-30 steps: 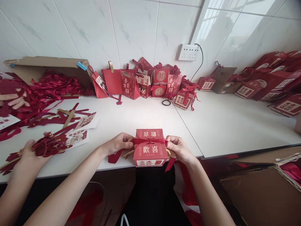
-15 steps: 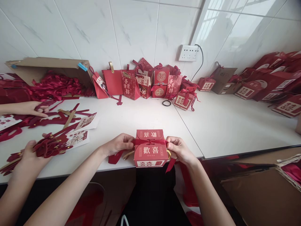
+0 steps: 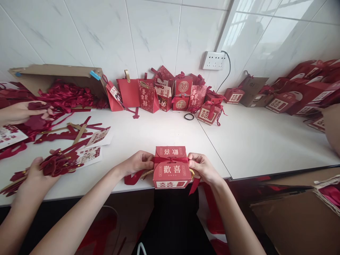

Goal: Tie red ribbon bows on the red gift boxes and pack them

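Note:
A red gift box (image 3: 172, 171) with cream lettering sits at the table's front edge, right before me. Across its top runs a dark red ribbon (image 3: 177, 160), threaded through slots in the lid. My left hand (image 3: 139, 161) pinches the ribbon at the box's left side, and a loose ribbon end lies below it. On the opposite side my right hand (image 3: 200, 165) grips the ribbon, its other end hanging over the edge. Twisted gold cord (image 3: 147, 173) shows at both sides of the box.
At left, a co-worker's hands (image 3: 39, 170) hold dark red straps and ribbon. Behind stands a cardboard box (image 3: 57, 71) of ribbons. Finished boxes and bags (image 3: 150, 97) line the wall; more red boxes (image 3: 281, 101) are stacked right. A black ring (image 3: 189, 116) lies mid-table. Another arm (image 3: 332, 124) enters from the right.
My hands stay on the ribbon with hardly any movement. The co-worker's far hand has lifted a dark red ribbon, and an arm has come further in at the right edge.

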Available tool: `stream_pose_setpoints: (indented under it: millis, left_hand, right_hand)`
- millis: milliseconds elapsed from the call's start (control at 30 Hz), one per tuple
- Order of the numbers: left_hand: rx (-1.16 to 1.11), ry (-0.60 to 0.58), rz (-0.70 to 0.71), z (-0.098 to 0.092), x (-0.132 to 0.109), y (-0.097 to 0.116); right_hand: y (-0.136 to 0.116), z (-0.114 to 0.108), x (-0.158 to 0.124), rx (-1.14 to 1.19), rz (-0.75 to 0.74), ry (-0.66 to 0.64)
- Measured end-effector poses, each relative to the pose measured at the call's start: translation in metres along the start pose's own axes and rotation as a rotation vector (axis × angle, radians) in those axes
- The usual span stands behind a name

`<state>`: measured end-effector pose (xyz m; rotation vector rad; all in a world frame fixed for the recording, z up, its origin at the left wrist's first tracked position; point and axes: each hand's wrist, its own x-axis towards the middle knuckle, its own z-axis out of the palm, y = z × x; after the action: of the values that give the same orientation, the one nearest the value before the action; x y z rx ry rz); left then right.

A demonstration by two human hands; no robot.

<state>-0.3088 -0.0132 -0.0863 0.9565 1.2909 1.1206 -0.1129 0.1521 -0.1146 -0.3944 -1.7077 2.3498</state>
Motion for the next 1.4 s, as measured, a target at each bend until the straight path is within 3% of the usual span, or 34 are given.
stream_pose_setpoints:
  millis: [367, 767, 1133, 1400]
  left_hand:
    - [0.066, -0.017, -0.037, 0.004, 0.005, 0.01]
    - [0.065, 0.019, -0.021, 0.003, 0.007, 0.005]
    - [0.2, 0.075, -0.099, 0.002, 0.01, 0.008]
    - [0.134, -0.003, -0.179, 0.001, 0.007, 0.007]
  right_hand:
    - [-0.005, 0.003, 0.007, -0.003, 0.117, -0.03]
    - [-0.005, 0.003, 0.009, -0.025, 0.114, -0.028]
    - [-0.008, 0.002, 0.01, -0.102, 0.169, -0.087]
    - [-0.008, 0.002, 0.009, -0.04, 0.161, -0.067]
